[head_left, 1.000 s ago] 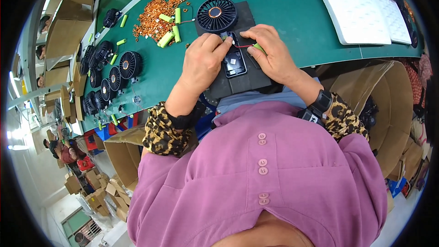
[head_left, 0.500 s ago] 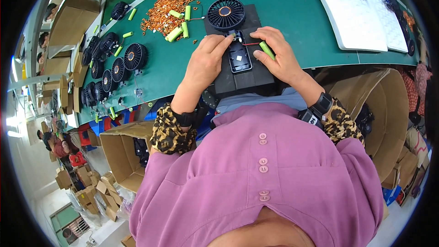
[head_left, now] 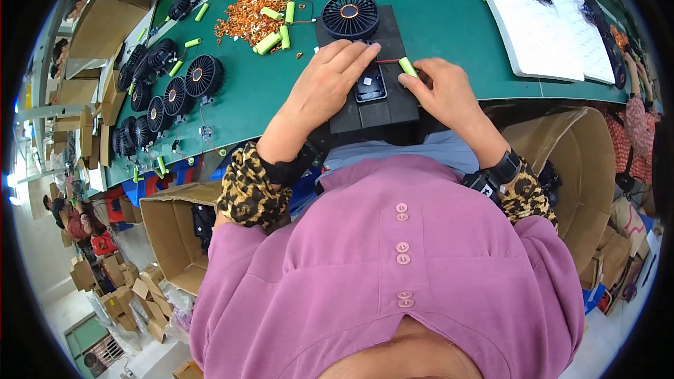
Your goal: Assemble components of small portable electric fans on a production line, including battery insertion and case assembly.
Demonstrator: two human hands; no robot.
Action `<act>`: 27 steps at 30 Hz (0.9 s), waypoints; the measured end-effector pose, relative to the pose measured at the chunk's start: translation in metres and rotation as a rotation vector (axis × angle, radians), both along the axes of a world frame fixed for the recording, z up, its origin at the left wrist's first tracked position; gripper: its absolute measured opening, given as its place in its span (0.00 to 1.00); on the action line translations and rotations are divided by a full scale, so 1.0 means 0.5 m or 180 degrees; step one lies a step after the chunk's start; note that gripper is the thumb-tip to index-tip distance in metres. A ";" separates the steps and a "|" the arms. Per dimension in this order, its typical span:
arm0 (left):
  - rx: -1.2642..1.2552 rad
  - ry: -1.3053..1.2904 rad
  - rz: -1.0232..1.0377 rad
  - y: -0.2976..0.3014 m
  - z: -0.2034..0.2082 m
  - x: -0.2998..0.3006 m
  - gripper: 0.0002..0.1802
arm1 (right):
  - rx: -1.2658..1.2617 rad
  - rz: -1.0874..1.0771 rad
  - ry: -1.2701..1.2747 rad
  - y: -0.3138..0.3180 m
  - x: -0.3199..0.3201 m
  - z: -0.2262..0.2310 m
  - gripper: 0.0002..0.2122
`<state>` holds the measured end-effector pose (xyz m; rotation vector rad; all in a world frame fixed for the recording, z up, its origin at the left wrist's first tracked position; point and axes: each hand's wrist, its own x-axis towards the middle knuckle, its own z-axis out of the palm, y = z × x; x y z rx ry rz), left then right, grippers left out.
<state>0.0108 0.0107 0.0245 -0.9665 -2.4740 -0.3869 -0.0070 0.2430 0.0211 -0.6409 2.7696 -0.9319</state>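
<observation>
A black handheld fan (head_left: 349, 15) lies on a dark mat (head_left: 345, 123), its round grille away from me and its hollow handle (head_left: 371, 90) toward me. My left hand (head_left: 328, 85) is closed over the upper part of the handle, fingers together, covering what is under them. A small white square shows in the handle's lower hollow. My right hand (head_left: 449, 92) is closed, thumb and fingers at a lime-green cylindrical battery (head_left: 407, 67) just right of the handle. A red wire (head_left: 387, 62) runs from the battery toward my left fingertips.
Orange ring-shaped parts (head_left: 246, 20) lie heaped at the back left, with several green batteries (head_left: 267, 43). More black fans (head_left: 203, 76) line the left side. White foam sheets (head_left: 523, 35) lie at the right. Cardboard boxes (head_left: 172, 228) stand below the table's near edge.
My left hand has slid up and right, now covering the handle's upper part and the board seen there before. The battery and my right hand have shifted slightly up, the wire drawn straighter.
</observation>
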 end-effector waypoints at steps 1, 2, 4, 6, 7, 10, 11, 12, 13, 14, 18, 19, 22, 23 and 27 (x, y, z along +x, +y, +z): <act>0.0021 0.0000 0.0010 0.000 0.002 -0.003 0.27 | 0.0021 0.0010 0.0000 0.000 0.002 -0.001 0.16; -0.0016 -0.0227 -0.0058 0.000 0.003 -0.005 0.28 | 0.0230 0.0141 0.0280 -0.001 0.003 -0.006 0.15; -0.0061 -0.0591 -0.0084 0.002 0.015 -0.007 0.29 | 0.0459 0.0290 0.0562 -0.004 0.009 0.005 0.13; -0.0120 -0.0853 0.0003 0.010 0.040 -0.008 0.29 | 0.0230 0.0455 0.1154 -0.009 0.024 0.034 0.12; -0.0201 -0.1118 0.0078 0.014 0.048 -0.009 0.29 | 0.0246 0.0482 0.1161 -0.011 0.022 0.039 0.12; -0.0218 -0.1122 -0.0020 0.011 0.041 -0.020 0.26 | 0.0074 0.0958 0.2635 -0.017 0.015 0.046 0.11; -0.0216 -0.0974 -0.0130 0.007 0.037 -0.022 0.23 | -0.0021 0.1023 0.2743 -0.017 0.013 0.046 0.12; -0.0214 -0.0971 -0.0122 0.006 0.039 -0.026 0.23 | -0.0120 0.1065 0.2847 -0.014 0.010 0.045 0.13; -0.0038 -0.1249 -0.0109 0.001 0.045 -0.029 0.18 | -0.0124 0.1074 0.2848 -0.010 0.007 0.036 0.13; 0.0141 -0.1529 -0.0096 -0.003 0.047 -0.032 0.14 | -0.0227 0.0885 0.2460 -0.007 0.005 0.021 0.13; 0.0614 -0.1920 -0.0223 -0.023 0.047 -0.042 0.10 | -0.1175 0.0290 0.0070 -0.020 0.010 0.011 0.13; 0.0618 -0.1921 -0.0221 -0.029 0.041 -0.045 0.10 | -0.1171 0.0293 0.0068 -0.027 0.013 0.015 0.13; 0.1024 -0.1626 -0.0266 -0.037 0.020 -0.056 0.06 | -0.1830 0.0011 -0.0989 -0.043 0.015 0.011 0.11; 0.1026 -0.1626 -0.0271 -0.034 0.017 -0.056 0.06 | -0.1828 0.0007 -0.0987 -0.046 0.016 -0.001 0.11; 0.1075 -0.1395 -0.0035 -0.024 0.010 -0.047 0.05 | -0.1568 0.0065 -0.0272 -0.066 0.024 -0.014 0.11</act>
